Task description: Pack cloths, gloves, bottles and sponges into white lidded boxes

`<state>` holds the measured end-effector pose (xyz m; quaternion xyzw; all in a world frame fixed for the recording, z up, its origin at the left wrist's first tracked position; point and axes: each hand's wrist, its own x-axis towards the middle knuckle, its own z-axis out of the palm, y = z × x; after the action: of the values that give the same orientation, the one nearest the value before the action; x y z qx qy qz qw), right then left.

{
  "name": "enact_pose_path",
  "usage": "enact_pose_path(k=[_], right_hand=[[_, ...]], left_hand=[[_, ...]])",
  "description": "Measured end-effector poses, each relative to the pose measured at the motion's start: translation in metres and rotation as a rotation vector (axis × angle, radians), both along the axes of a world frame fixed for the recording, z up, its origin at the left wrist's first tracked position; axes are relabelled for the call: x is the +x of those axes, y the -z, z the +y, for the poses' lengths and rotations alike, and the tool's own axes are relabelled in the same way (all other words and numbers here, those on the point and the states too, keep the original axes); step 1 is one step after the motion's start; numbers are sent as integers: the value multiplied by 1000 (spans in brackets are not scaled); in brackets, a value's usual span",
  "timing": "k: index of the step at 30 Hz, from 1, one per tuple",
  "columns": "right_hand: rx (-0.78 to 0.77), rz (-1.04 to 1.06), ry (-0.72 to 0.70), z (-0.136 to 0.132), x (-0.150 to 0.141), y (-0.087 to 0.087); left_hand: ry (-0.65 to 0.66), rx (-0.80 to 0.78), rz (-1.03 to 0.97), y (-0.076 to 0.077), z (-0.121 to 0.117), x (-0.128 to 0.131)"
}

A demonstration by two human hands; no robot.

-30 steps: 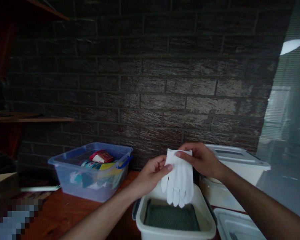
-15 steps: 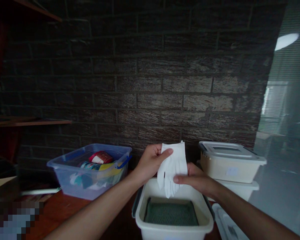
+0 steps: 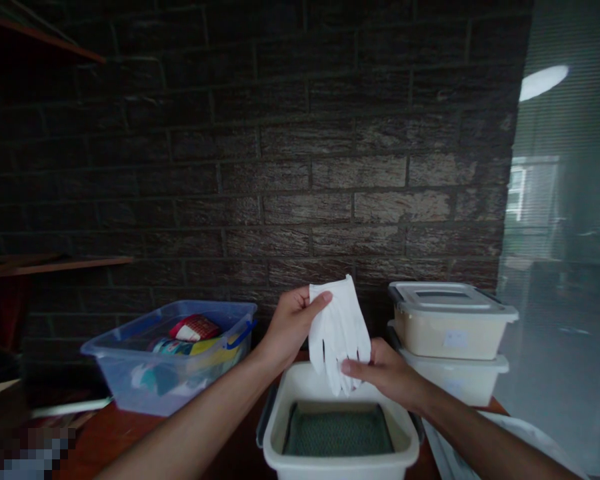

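Observation:
White gloves point(image 3: 336, 327), laid flat together with their fingers hanging down, are held up between my two hands. My left hand point(image 3: 297, 320) pinches the cuff at the upper left, thumb across the front. Lower down on the right, my right hand point(image 3: 377, 365) grips the glove fingers between thumb and fingers. Whether it is one glove or a pair I cannot tell for sure. Directly below stands an open white bin point(image 3: 275, 443) with dark side handles. A dark green textured cloth-like item point(image 3: 339, 430) lies on its bottom.
At left, a clear blue-tinted bin point(image 3: 125, 373) holds several colourful packets. Two lidded white boxes point(image 3: 453, 333) are stacked at right, with a white lid point(image 3: 520, 433) in front. Shelves point(image 3: 55, 267) jut out at far left; a brick wall point(image 3: 280, 167) stands behind.
The gloves have spread a little and their fingers stand farther apart. Both hands keep their grip. The view has shifted slightly to the right.

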<state>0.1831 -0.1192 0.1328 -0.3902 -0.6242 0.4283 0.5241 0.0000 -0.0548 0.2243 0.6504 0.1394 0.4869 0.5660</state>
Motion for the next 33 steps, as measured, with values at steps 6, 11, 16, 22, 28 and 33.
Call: enact_pose_path(k=[6,11,16,22,28,33], right_hand=[[44,-17,-11,2,8,5],[131,24,67,3,14,5],[111,6,48,3,15,8],[30,1,24,-1,13,12],[1,2,-6,-1,18,13],[116,-130,123,1,25,7]], left_hand=[[5,-1,5,-2,2,1],[19,20,0,-3,4,2],[2,28,5,-6,3,3],[3,12,21,-9,2,3],[-10,3,35,-8,7,3],[-14,15,55,-7,8,2]])
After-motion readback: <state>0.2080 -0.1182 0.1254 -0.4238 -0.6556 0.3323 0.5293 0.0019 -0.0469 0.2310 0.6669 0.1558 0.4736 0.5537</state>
